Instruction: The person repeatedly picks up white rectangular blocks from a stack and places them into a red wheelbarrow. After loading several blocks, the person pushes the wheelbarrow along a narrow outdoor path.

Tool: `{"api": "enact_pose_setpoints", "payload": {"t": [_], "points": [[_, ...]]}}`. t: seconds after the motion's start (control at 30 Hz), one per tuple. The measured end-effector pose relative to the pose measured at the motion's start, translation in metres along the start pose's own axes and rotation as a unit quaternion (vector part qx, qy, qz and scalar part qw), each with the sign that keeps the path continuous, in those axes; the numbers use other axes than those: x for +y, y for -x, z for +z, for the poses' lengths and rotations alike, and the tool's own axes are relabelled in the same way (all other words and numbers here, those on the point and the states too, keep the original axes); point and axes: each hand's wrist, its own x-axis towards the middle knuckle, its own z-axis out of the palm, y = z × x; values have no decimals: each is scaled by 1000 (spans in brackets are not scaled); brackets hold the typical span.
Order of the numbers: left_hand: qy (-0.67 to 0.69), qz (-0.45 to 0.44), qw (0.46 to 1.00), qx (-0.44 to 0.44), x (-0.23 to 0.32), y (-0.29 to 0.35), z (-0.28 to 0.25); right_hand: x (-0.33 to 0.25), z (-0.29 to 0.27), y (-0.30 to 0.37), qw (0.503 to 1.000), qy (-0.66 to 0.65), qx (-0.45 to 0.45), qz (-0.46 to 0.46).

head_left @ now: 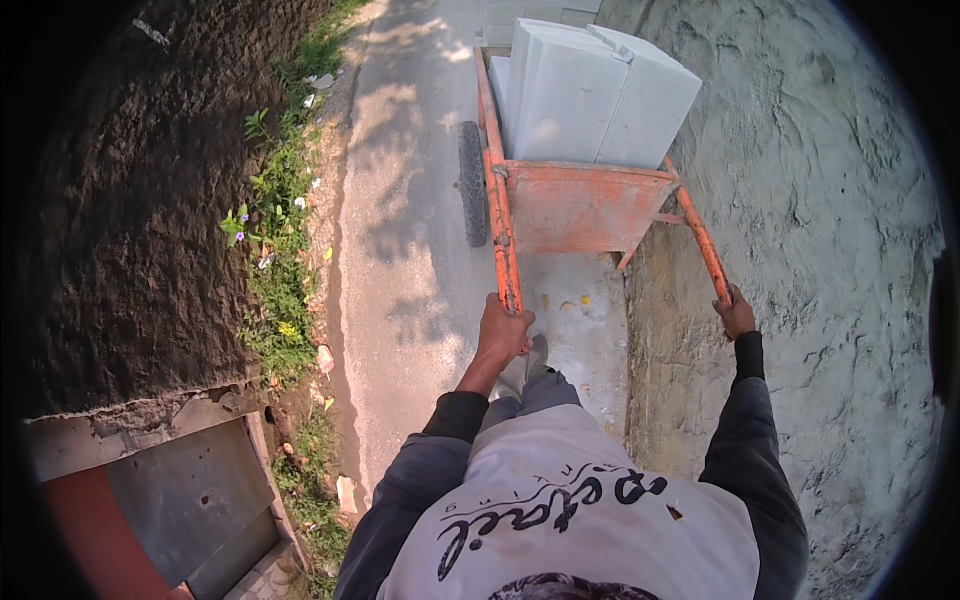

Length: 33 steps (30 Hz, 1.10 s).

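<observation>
An orange metal handcart [580, 215] stands in front of me, its paint worn. My left hand [505, 328] is wrapped round the end of its left handle [506, 255]. The right handle [702, 235] runs out beside the wall, and my right hand [736, 313] grips its end. Large white blocks [590, 95] rest in the cart's bed, standing upright and leaning a little. On the cart's left side shows a black rubber tyre [472, 185]; the right wheel is hidden.
A rough grey wall [800, 200] rises close along the right. The narrow paved lane [400, 200] runs ahead, edged on the left by green weeds [285, 260] and a dark rough wall [150, 220]. At the lower left is a grey metal panel [190, 490]. More pale blocks [545, 12] appear ahead.
</observation>
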Motion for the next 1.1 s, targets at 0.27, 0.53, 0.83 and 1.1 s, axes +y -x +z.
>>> {"api": "enact_pose_setpoints", "payload": {"t": [0.27,0.53,0.83,1.1], "points": [[51,-5,997,-54,136,-31,-26,-105,-94,-45,986,141,78,-43],[85,-17,994,-63,217,-60,-33,-163,-160,-103,975,206,68,-48],[132,-45,987,-85,252,-82,-45,-192,-189,-122,979,190,54,-56],[65,37,959,-273,258,-104,-96,-221,-189,-127,991,93,14,99]]}}
